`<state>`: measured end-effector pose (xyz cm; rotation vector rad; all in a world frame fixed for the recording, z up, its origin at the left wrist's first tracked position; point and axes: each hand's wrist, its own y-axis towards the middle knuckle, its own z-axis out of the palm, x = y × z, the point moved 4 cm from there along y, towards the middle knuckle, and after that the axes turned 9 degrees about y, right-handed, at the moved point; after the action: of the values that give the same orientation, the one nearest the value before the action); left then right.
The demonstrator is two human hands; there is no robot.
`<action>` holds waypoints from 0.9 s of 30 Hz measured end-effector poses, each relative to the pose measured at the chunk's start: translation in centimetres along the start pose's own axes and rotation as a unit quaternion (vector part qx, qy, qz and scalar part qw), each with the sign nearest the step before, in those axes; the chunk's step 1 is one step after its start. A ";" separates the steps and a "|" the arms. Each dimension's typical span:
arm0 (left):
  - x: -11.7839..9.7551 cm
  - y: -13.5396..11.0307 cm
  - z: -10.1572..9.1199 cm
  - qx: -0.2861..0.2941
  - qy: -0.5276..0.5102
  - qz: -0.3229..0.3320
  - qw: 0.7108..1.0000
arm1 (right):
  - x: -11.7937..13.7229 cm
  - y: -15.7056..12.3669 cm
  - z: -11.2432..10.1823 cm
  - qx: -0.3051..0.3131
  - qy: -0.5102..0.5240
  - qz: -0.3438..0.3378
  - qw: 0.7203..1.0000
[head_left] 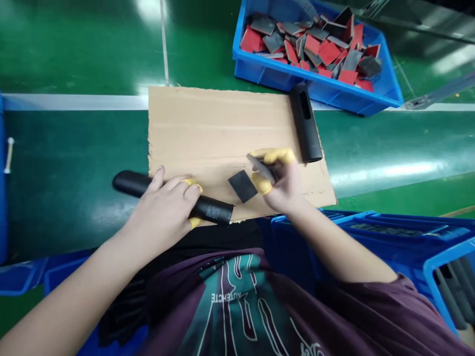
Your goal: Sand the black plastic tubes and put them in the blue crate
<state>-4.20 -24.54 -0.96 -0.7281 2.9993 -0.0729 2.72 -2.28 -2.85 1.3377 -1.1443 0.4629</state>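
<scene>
My left hand (168,202) lies over a long black tubular part (213,210), its fingers wrapped round the middle. A small printed label shows near that part's right end. Yellow covers sit on fingertips of both hands. Raised a little over the cardboard, my right hand (280,178) pinches a thin dark grey pad (262,168), slightly blurred. Just left of it a black square pad (243,186) rests flat on the cardboard sheet (208,118). A second black tubular part (306,123), with a slot near its top, lies along the sheet's right edge.
Beyond the sheet stands a blue bin (297,71) full of red and dark grey pads. A blue crate (371,227) at the right holds dark tubular parts (454,287). More blue crates (27,277) are at the lower left. The bench surface (74,153) is green.
</scene>
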 end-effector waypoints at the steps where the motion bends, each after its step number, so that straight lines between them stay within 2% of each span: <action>1: 0.0 -0.3 0.3 0.009 0.002 -0.017 1.000 | 1.2 -1.0 0.0 0.011 -0.074 -0.086 0.993; 3: -0.3 -0.8 0.9 0.019 0.005 -0.047 0.999 | 2.8 -2.5 0.1 0.029 -0.179 -0.194 0.964; 4: -0.4 -1.0 1.1 0.016 0.004 -0.061 0.998 | 3.2 -2.9 0.2 0.035 -0.201 -0.209 0.956; 8: -0.5 -1.8 1.3 -0.004 -0.010 -0.129 0.992 | 3.9 -3.2 0.3 0.040 -0.216 -0.195 0.956; 11: -0.5 -2.1 1.5 0.007 -0.013 -0.175 0.984 | 4.5 -3.2 0.5 0.029 -0.217 -0.221 0.950; 13: -0.7 -2.1 1.6 0.017 -0.008 -0.193 0.981 | 4.5 -3.4 0.9 0.034 -0.192 -0.217 0.956; 15: -1.1 -1.9 1.6 0.027 0.001 -0.196 0.980 | 3.9 -3.6 1.2 0.053 -0.143 -0.146 0.977; 17: -1.7 -1.6 1.7 0.041 0.007 -0.187 0.981 | 2.6 -4.0 1.6 0.056 -0.085 -0.027 0.994; 20: -2.5 -1.1 1.7 0.062 0.010 -0.178 0.982 | 0.9 -4.6 2.1 0.045 -0.019 0.128 0.991; 23: -2.9 -0.6 1.6 0.071 0.012 -0.188 0.980 | 0.2 -4.7 2.7 0.076 -0.050 0.190 0.978; 27: -3.4 0.3 1.6 0.087 0.011 -0.176 0.980 | -0.3 -4.6 3.3 0.084 -0.103 0.218 0.967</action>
<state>-1.21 -22.74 -2.46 -1.2303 2.7978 -0.3552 5.10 -6.36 -5.96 1.2985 -1.6149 0.7666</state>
